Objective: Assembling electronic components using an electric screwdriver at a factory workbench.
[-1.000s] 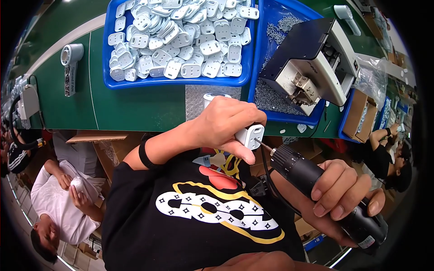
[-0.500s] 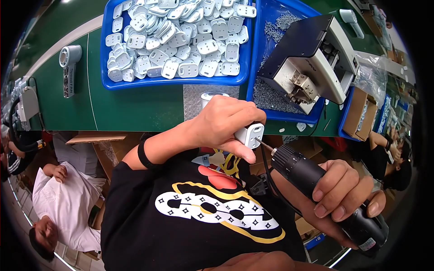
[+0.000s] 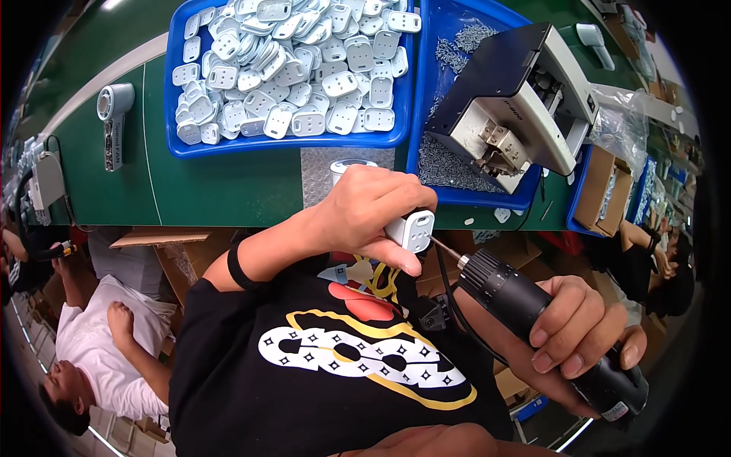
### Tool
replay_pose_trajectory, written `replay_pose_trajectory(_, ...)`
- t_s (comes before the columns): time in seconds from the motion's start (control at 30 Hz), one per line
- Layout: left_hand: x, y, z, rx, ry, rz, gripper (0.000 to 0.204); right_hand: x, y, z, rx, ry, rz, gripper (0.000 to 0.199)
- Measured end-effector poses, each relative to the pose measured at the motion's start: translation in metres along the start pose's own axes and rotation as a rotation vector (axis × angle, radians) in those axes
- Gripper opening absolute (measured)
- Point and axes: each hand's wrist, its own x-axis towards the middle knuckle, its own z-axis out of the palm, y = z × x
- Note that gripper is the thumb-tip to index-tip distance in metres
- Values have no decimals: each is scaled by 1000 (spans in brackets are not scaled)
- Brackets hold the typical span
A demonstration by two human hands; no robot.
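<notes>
White device (image 3: 418, 232) pokes out of the left grip (image 3: 371, 204), between thumb and fingers.

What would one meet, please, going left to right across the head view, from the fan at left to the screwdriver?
Handheld fan, black wristband, left hand holding a pale part, black power screwdriver in the right hand.

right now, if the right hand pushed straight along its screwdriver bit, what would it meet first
Likely the white end plate on the piece in the left hand; the electric screwdriver's bit points at it, though whether they touch is unclear.
</notes>
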Motion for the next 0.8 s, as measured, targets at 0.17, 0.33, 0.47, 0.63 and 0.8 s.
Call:
replay_pose_trajectory(0.17,0,2,-3,40,-38,34,77,11,-11,-15,-79,116,-276,69)
replay_pose_trajectory(0.33,5,-1,1,17,-39,28,77,59,17,-94,-851,284,-827,79)
replay_pose_trajectory(0.47,0,1,0,23,-33,6,71,50,20,-83,-558,364,-647,76)
replay_pose_trajectory(0.63,0,0,-1,-47,-21,-38,78,-4,8,-10,-445,258,-3,72)
replay_pose_trajectory(0.8,-5,1,-6,-56,-34,-111,89,-51,37,-10,-779,-128,647,66)
